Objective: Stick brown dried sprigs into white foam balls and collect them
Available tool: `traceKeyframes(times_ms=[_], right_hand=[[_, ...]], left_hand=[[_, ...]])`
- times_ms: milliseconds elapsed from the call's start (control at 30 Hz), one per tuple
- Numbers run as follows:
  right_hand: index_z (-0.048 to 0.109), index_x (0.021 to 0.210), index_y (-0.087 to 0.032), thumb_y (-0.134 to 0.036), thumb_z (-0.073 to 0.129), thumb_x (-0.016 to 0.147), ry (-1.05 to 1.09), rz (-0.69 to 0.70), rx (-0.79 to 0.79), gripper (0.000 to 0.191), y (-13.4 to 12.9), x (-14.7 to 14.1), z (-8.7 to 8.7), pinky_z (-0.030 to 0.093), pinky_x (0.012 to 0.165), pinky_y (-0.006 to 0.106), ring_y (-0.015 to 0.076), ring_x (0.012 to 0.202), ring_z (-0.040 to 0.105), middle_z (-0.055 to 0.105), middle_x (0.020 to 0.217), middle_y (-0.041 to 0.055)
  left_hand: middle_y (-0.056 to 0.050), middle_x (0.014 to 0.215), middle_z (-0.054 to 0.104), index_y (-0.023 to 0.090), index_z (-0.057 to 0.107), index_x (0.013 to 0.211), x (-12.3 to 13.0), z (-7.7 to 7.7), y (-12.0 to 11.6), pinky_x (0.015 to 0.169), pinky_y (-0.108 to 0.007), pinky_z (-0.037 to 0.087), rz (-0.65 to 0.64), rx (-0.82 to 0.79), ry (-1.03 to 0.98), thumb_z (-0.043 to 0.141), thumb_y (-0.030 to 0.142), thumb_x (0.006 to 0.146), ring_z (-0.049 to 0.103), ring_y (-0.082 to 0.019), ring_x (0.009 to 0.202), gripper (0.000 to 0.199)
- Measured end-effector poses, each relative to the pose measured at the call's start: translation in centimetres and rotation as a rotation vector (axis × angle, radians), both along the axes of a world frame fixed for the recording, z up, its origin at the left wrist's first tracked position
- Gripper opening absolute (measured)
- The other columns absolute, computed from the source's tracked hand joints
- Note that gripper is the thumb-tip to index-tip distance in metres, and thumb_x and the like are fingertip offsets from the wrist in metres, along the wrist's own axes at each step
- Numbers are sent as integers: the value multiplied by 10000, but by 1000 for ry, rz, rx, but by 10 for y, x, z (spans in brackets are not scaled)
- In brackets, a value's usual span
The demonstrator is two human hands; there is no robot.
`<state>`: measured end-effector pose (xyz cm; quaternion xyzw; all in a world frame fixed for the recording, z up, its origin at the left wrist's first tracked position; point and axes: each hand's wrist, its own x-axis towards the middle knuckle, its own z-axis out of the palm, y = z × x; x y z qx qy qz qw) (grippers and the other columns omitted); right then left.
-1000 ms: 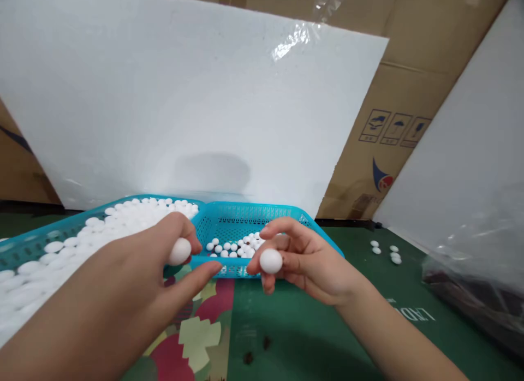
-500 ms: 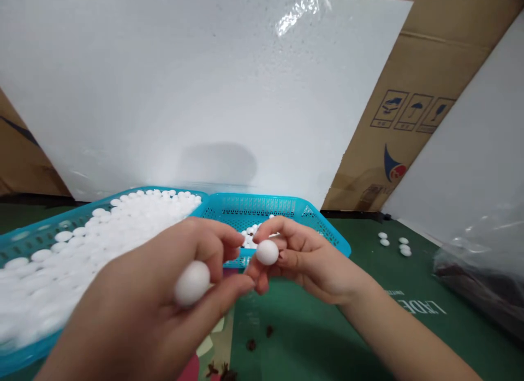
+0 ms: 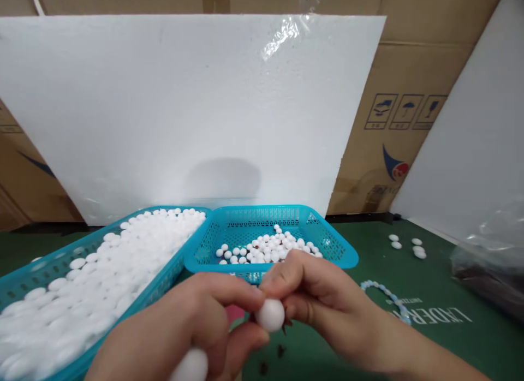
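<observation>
The left hand [image 3: 192,313] pinches a smooth, round white ball [image 3: 271,315] from the left, the right hand [image 3: 333,310] gripping its right side

We are seeing the lower white ball [image 3: 191,367] only partly, as the bottom edge is cutting it. The right hand [image 3: 323,302] is covering some of the dark piece [image 3: 287,322], whose shape we are not distinguishing. The left basket [image 3: 160,281] and the plastic bag [image 3: 489,258] are running outside our view.
</observation>
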<state>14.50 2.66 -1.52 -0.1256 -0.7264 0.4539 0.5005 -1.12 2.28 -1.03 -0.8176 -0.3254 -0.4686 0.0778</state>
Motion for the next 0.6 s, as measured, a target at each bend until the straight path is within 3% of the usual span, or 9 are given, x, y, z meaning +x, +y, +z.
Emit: traceKeyframes(times_ms=[100, 233, 300, 433, 600], right_hand=[[483, 691, -196, -48, 422, 705, 0, -108, 150, 161, -3, 0, -3, 410, 557, 91, 35, 602, 489, 492, 661, -30], [512, 758, -210, -12, 406, 700, 41, -202, 242, 232, -6, -5, -5, 419, 544, 65, 25, 582, 496, 516, 659, -32], [530, 794, -229, -4, 406, 698, 76, -234, 245, 275, -6, -7, -5, 420, 568, 59, 23, 611, 510, 536, 678, -33], [545, 857, -276, -11, 410, 701, 83, -260, 228, 336, -5, -8, -4, 426, 569, 68, 30, 625, 528, 573, 686, -34], [526, 915, -296, -81, 470, 692, 52, -207, 224, 315, -3, -7, -6, 423, 627, 124, 64, 701, 536, 595, 763, -16]], left_hand=[[59, 528, 571, 217, 416, 425, 3, -3, -1, 391, -59, 441, -64, 15, 75, 449, 240, 649, 542, -58, 440, 228], [54, 565, 563, 254, 501, 593, 9, -4, -6, 369, -60, 437, 4, -78, 15, 396, 257, 680, 533, -51, 440, 136], [61, 590, 557, 244, 475, 572, 9, -2, -8, 394, -60, 443, -33, -75, 2, 438, 230, 656, 532, -48, 472, 93], [79, 566, 532, 194, 323, 456, 11, 5, -10, 500, -97, 463, -185, -72, -208, 480, 107, 597, 523, -61, 581, 228], [108, 570, 491, 189, 293, 473, 17, 10, -7, 470, -18, 436, -221, -115, -373, 472, 61, 565, 499, -15, 517, 238]])
